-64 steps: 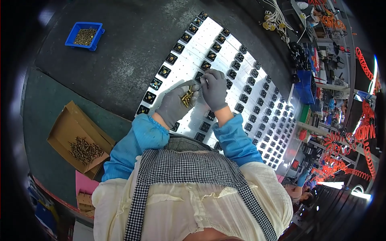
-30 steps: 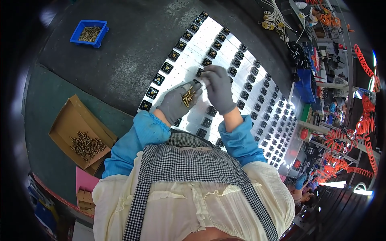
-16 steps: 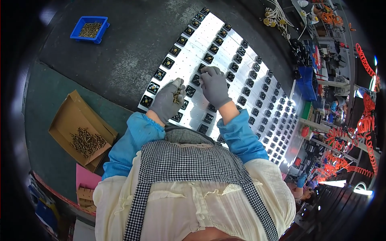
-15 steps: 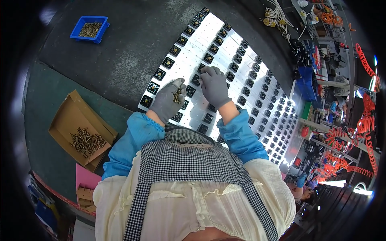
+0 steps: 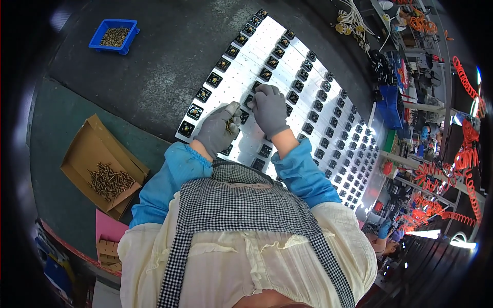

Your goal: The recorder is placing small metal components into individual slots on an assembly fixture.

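My left hand [image 5: 216, 132], in a grey glove, is curled around several small brass-coloured screws [image 5: 229, 124], with its thumb stretched toward the other hand. Just to the right, my right hand [image 5: 271, 109], gloved alike, has its fingertips pinched over a black square block [image 5: 249, 100]. What those fingertips hold, if anything, is hidden. Both hands are above a white panel [image 5: 250, 60] bearing rows of these black blocks. In the far-left row, blocks such as this one [image 5: 194, 111] show brass-coloured centres.
A cardboard box [image 5: 77, 160] with a pile of screws sits at the left. Farther off is a blue bin [image 5: 123, 50] of small brass-coloured pieces. White cables [image 5: 354, 21] lie at the far right, near workbenches with orange coiled hoses [image 5: 466, 149] and another person [image 5: 381, 241].
My right hand has shifted slightly left, closer to the other hand. My left fingers have closed more over the screws, and its thumb has moved a little right.
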